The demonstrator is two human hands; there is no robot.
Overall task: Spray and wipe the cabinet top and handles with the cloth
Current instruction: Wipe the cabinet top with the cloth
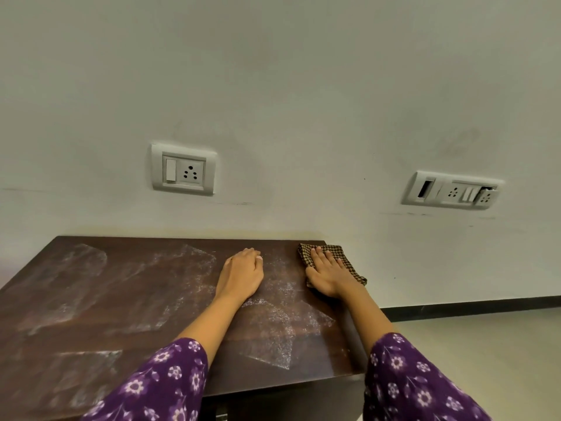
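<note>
While the right hand (pixel 329 275) is lying palm down on the cloth (pixel 304 254), its fingers (pixel 317 256) are stretching out straight and slightly spread, pressing the fabric flat without gripping it. That cloth, a brown and black check, is sitting at the far right corner of the cabinet top (pixel 121 299), with one edge hanging just past the right side. The right forearm is reaching forward along the cabinet's right edge, bare from the wrist up to a purple floral sleeve (pixel 409 384).

Beside it, the left hand (pixel 241 275) is resting on the dark wood near the back edge, apart from the cloth. Its fingers (pixel 253 253) are bending loosely downward at the tips and are holding nothing. The left forearm is angling in from the lower middle, coming out of a matching sleeve (pixel 158 384).

Whitish, angular patches (pixel 267 335) are showing across much of the top, under and around both arms.

On the pale wall (pixel 273 86) behind, a switch plate (pixel 183 169) with one socket is sitting above the left hand, and a wider plate (pixel 452 190) is sitting further right; any marking on them is too small to read.
</note>
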